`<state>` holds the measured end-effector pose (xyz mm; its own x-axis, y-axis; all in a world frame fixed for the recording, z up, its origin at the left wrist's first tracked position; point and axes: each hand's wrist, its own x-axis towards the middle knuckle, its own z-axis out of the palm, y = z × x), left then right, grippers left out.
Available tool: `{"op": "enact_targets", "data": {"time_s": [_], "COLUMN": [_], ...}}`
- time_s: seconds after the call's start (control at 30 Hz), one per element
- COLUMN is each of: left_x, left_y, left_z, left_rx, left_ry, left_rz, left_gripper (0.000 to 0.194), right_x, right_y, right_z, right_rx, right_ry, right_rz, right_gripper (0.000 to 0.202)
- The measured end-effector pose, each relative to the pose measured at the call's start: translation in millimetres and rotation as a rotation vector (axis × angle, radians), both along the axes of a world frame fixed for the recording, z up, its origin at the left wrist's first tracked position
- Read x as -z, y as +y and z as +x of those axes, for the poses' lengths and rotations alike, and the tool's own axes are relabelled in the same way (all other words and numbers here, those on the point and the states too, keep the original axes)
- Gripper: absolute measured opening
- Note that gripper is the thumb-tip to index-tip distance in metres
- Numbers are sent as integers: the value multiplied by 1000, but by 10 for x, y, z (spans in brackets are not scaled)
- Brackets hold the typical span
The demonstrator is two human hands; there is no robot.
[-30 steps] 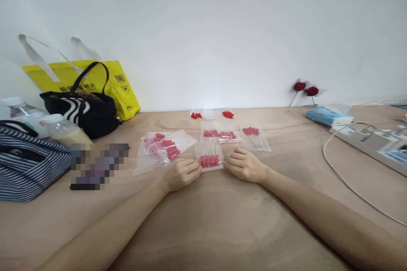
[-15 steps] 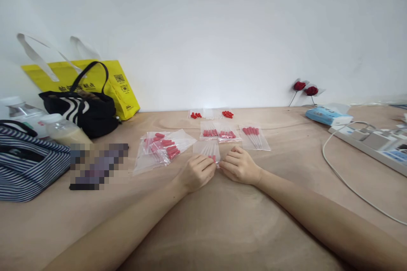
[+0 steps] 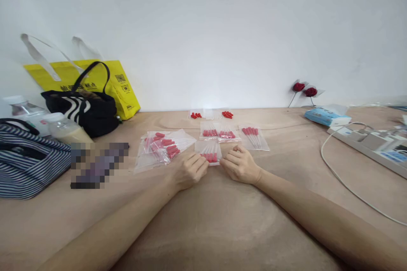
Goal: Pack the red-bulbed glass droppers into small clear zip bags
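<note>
A small clear zip bag (image 3: 208,147) lies flat between my hands. It holds several thin pale sticks with red ends, and those ends are toward me. My left hand (image 3: 190,170) is closed, its fingertips pinching the bag's near edge at the left corner. At the right corner of that edge, my right hand (image 3: 241,164) is closed too, with its thumb and finger on the plastic. Just beyond are two similar filled bags (image 3: 210,130) side by side. Another filled bag (image 3: 254,139) lies beyond my right hand.
Overlapping bags with red pieces (image 3: 165,146) lie left of my hands. Loose red pieces (image 3: 227,114) sit near the wall. A striped pouch (image 3: 32,165), bottle (image 3: 68,129), black bag (image 3: 92,114) and yellow bag (image 3: 127,97) stand left. Tissues (image 3: 327,116), power strip (image 3: 356,146) and cable (image 3: 337,178) are right.
My left hand has slid left along the bag's near edge, uncovering more of the red ends. The right hand has stayed at the right corner.
</note>
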<state>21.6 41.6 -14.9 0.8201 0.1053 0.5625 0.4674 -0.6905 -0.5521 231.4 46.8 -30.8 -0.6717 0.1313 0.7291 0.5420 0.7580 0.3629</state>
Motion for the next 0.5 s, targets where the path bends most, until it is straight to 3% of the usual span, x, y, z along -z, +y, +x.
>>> {"op": "enact_targets", "data": {"time_s": [0.2, 0.5], "left_x": [3, -5], "left_y": [1, -16], "left_z": [-269, -295], "left_rx": [3, -23], "left_ry": [-42, -84], "left_rz": [-15, -140], "left_gripper": [15, 19], "right_x": [11, 28], "right_y": [4, 1], "right_z": [27, 94], "right_rx": [-8, 16], "right_ry": [40, 45], "right_rz": [-34, -177], "right_gripper": [14, 18]}}
